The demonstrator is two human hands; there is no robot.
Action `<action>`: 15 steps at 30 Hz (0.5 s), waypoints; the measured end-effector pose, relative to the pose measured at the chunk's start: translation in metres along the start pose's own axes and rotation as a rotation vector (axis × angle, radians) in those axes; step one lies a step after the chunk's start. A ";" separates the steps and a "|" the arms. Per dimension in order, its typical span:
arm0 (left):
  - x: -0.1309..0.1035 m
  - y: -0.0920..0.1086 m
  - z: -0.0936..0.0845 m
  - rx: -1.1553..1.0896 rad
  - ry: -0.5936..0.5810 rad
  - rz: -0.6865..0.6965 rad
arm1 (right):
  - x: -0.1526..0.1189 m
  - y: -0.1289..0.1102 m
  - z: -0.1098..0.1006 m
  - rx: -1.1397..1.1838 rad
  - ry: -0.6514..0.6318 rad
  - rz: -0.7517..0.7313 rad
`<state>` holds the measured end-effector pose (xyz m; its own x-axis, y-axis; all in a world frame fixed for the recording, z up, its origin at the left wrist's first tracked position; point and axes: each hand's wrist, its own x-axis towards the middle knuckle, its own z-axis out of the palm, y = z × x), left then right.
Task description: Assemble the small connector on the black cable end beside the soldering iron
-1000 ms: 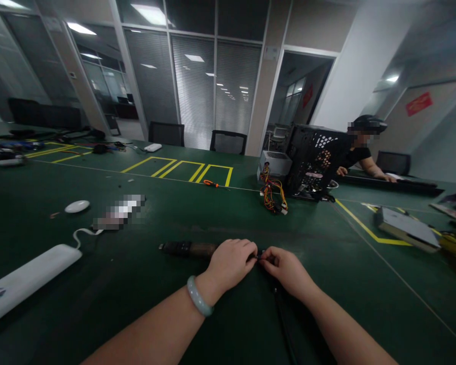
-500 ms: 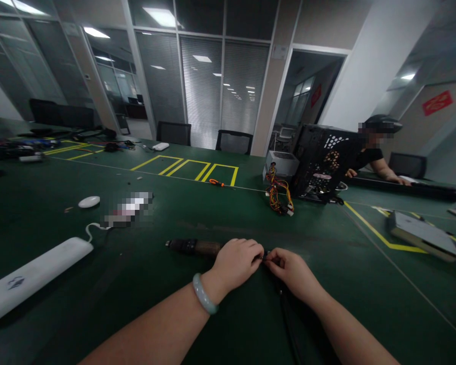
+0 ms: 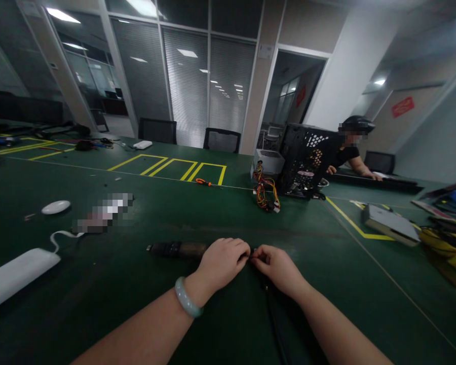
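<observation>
Head view | I have left grip [image 3: 222, 261] curled over dark tool [image 3: 175, 249] extending leftward from it, fingertips hidden, can't tell how tight | right grip [image 3: 279, 267] pinching small dark piece [image 3: 253, 252] just beside

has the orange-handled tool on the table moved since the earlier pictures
No. The orange-handled tool keeps its place just beside the near end of the yellow tape; both shift together in the view as the camera turns.
</observation>
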<state>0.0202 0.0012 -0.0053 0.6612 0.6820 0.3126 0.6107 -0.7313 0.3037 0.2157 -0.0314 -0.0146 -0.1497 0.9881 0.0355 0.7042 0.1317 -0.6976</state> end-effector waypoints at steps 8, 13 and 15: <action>0.000 -0.001 0.002 -0.003 0.009 -0.038 | 0.000 0.000 0.000 0.011 -0.009 0.008; 0.001 -0.003 0.004 -0.017 0.005 -0.034 | 0.000 0.003 0.002 -0.004 0.005 0.008; 0.001 -0.003 0.004 -0.022 0.004 -0.024 | 0.000 0.005 0.003 -0.009 0.008 0.004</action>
<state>0.0212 0.0040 -0.0090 0.6445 0.6996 0.3086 0.6167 -0.7141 0.3311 0.2172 -0.0305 -0.0198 -0.1412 0.9892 0.0388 0.7107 0.1286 -0.6916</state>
